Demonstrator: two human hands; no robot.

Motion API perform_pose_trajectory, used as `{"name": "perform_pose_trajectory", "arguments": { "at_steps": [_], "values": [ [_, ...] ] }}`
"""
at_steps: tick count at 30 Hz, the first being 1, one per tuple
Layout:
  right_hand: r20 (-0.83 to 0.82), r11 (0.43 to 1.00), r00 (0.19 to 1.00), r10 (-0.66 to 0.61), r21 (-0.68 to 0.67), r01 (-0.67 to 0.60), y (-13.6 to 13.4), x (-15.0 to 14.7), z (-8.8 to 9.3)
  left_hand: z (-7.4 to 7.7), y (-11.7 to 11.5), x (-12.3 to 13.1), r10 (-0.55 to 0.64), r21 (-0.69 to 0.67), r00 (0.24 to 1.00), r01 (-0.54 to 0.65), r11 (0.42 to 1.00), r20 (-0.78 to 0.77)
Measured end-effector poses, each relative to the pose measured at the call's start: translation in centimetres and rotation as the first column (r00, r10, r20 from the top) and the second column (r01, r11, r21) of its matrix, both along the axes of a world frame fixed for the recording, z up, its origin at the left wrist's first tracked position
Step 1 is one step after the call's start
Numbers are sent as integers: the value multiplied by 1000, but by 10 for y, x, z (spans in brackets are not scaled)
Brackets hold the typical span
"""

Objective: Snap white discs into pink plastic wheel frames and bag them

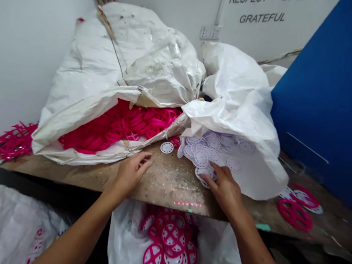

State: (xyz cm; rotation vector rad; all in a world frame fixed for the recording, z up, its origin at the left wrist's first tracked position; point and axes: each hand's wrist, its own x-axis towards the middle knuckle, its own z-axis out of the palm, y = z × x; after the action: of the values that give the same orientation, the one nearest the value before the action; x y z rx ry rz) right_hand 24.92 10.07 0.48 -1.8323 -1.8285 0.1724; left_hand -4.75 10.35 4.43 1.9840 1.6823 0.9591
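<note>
My right hand [225,188] is at the mouth of a white sack, its thumb and fingers on a white slotted disc [201,172] at the front of the pile. More white discs [205,153] lie behind it inside the sack. My left hand [131,173] hovers by the bench edge, fingers loosely curled and thumb apart, with nothing visible in it. Close to its fingertips, a single white disc [166,147] lies on the bench. Left of that, a larger sack spills bright pink plastic rings [124,120].
The worn bench [165,180] holds both white sacks [243,80]. Pink sprues [15,139] lie at its left end, pink rings [295,214] at its right. Below, an open bag holds pink-and-white wheels [170,235]. A blue panel [331,101] stands right.
</note>
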Motion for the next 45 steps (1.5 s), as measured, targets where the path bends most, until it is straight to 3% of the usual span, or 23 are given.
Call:
{"name": "perform_pose_trajectory", "arguments": {
  "at_steps": [3,7,11,15,19,26,32,36,40,45],
  "values": [
    [-19,999,999,29,-25,-30,8,1,-14,-5,56,-9,149,161,986,-136,977,-69],
    [-171,997,982,80,9,-80,8,1,-25,-17,107,-13,227,195,968,-203,960,-107],
    [-273,998,960,62,-2,-65,7,1,-28,-29,123,-8,194,206,961,-152,967,-199],
    [-326,998,944,51,-6,-56,7,0,-26,-31,126,-6,117,183,946,-63,981,-302],
    [-345,999,938,38,3,-40,7,-2,-25,-27,124,-7,71,163,925,-10,987,-373],
    [-496,999,868,31,35,-16,3,-2,-23,-36,103,-11,136,216,929,-62,974,-345],
    [-534,999,844,43,28,-33,2,-3,-23,-29,119,-14,23,199,959,35,979,-282],
    [-553,997,830,75,48,-57,3,-3,-24,-20,124,-15,20,230,985,21,973,-173],
    [-529,997,847,60,71,-27,2,-2,-22,-23,97,-17,51,246,998,-55,968,25],
    [-510,995,860,11,95,43,-8,-12,-15,-35,24,-6,125,126,939,-173,977,319]
  ]
}}
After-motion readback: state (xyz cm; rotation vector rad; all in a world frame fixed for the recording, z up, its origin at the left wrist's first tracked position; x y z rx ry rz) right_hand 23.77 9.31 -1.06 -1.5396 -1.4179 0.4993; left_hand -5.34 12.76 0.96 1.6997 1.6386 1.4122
